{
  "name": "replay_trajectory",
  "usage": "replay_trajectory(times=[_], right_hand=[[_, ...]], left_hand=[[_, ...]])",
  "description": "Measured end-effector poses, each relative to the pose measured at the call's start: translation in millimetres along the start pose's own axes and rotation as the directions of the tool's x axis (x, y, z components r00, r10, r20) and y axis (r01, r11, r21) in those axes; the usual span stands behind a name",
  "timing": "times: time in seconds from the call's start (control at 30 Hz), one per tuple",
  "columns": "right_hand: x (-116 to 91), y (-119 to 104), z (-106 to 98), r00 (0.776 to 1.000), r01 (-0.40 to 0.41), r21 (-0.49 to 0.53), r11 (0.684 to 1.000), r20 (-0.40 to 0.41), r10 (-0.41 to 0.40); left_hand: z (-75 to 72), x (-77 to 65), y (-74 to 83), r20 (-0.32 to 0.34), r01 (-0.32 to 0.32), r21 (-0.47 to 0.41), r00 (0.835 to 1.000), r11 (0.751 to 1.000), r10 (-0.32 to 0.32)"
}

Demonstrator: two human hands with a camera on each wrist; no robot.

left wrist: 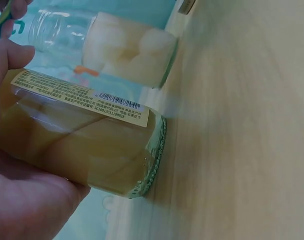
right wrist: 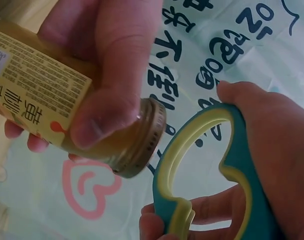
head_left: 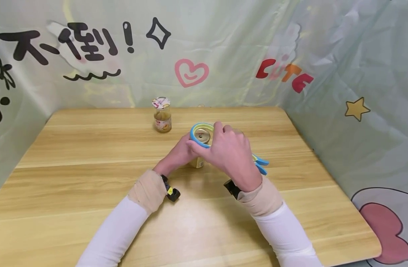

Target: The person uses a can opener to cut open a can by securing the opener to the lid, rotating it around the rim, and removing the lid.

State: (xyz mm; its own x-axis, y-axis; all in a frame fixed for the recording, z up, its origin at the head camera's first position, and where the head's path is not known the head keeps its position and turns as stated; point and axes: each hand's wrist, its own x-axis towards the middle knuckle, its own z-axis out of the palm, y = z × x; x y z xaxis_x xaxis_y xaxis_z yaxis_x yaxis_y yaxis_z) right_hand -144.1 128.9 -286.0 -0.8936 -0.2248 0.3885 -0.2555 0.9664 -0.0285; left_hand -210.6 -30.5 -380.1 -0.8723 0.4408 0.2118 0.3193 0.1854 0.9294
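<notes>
Back left, a clear glass jar [head_left: 162, 122] with a patterned lid [head_left: 161, 103] stands on a wooden table [head_left: 73, 155]. Centre, the left hand [head_left: 179, 154] wraps its fingers round an upright yellow-labelled glass jar [head_left: 197, 162]. Right, the right hand [head_left: 229, 152] curls its fingers round a blue-and-yellow plastic ring tool [head_left: 192, 134] just above that jar's gold metal lid [head_left: 202, 136], not touching.

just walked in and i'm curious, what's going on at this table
A person's left hand grips a labelled glass jar with its metal lid on. Their right hand holds what looks like a blue-and-yellow jar opener, its loop close to the lid but apart from it in the right wrist view. Another jar, with a patterned top, stands farther back on the wooden table.
</notes>
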Motion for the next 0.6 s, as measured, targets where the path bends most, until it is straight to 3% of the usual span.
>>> replay_trajectory(times=[0.2, 0.43, 0.6], right_hand=[[0.0, -5.4, 5.6, 1.000, -0.013, -0.068, 0.998, 0.013, 0.014], [0.5, -8.3, 11.6, 1.000, 0.020, -0.112, 0.994, -0.015, -0.022], [0.0, -9.2, 14.9, 0.998, 0.038, -0.132, 0.991, -0.035, -0.043]], left_hand=[[1.3, -3.2, -0.9, 0.007, -0.017, -0.035, 1.000, 0.999, 0.018], [3.5, -9.2, -1.7, 0.035, -0.030, -0.159, 0.999, 0.987, 0.036], [4.6, -11.7, 0.0, 0.043, -0.012, -0.173, 0.999, 0.985, 0.020]])
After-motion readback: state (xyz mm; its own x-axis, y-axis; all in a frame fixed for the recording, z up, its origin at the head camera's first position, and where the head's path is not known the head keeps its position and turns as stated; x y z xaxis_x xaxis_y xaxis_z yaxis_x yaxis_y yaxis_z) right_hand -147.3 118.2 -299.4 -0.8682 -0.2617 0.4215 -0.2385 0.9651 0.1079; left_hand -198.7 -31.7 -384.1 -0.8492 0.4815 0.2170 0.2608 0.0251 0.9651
